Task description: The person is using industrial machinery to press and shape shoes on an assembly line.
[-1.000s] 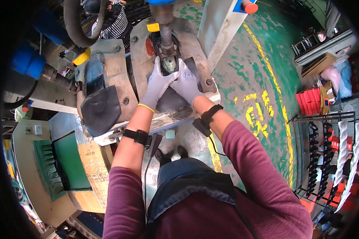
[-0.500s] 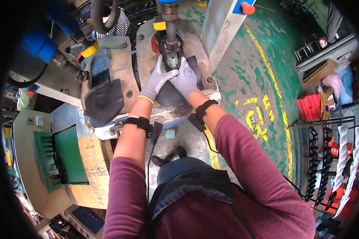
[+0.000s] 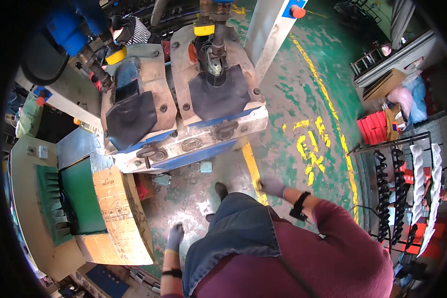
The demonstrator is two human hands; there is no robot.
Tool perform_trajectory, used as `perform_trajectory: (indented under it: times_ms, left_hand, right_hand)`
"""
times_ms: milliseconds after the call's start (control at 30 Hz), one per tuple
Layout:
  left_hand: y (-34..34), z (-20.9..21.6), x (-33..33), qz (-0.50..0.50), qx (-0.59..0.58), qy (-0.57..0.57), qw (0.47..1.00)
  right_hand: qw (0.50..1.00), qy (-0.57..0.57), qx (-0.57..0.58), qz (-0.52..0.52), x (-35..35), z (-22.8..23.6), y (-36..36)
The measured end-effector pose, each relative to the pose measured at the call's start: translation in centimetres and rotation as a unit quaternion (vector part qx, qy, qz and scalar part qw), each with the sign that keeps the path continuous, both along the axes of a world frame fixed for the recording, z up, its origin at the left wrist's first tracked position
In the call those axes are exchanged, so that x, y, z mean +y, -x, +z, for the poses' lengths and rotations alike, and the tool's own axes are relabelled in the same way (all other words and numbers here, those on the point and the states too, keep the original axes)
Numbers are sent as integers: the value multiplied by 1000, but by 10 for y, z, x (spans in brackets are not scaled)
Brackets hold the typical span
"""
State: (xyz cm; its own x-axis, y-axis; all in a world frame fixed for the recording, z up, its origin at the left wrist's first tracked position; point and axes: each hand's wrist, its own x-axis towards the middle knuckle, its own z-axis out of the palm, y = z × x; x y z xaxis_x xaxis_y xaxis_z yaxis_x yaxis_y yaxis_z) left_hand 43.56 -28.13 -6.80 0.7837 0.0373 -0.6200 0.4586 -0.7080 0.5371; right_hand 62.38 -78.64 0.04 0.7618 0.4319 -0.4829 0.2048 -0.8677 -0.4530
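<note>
My left hand, in a grey glove, hangs low beside my apron. Its fingers look loosely curled, with nothing visible in them. My right hand, also gloved, is held out to the right above the floor, closed and slightly blurred. Both hands are apart from the press machine. At its right station, a shoe sits under a threaded press shaft, partly hidden by it. A black rubber flap lies in front of the shoe. Another black flap covers the front of the left station.
A workbench with cardboard and a green panel stands at left. A white post with a red button rises beside the machine. At right are red boxes and a rack of black and white pieces. Yellow lines mark the green floor.
Both hands have left the shoe at the right station and drawn back toward my body, the left to the lower left, the right to the right. The black flap there is now uncovered.
</note>
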Motion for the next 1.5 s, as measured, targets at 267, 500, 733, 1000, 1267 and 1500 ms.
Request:
perform_trajectory:
  times_ms: [267, 500, 733, 1000, 1267, 1500]
  left_hand:
    - [288, -8, -22, 305, 151, 94, 935]
    - [329, -13, -43, 429, 116, 161, 881]
    - [320, -34, -36, 468, 111, 203, 853]
    - [304, -37, 2, 570, 147, 258, 766]
    - [199, -29, 106, 721, 15, 293, 627]
    - [94, 46, 128, 502, -117, 210, 831]
  right_hand:
    - [958, 114, 229, 126, -52, -17, 168]
    - [970, 51, 221, 91, -51, -66, 161]
    - [951, 181, 182, 170, 40, -17, 139]
    - [966, 168, 161, 114, 71, 16, 105]
    - [950, 189, 181, 173, 64, -39, 82]
    - [938, 162, 129, 277, 177, -66, -8]
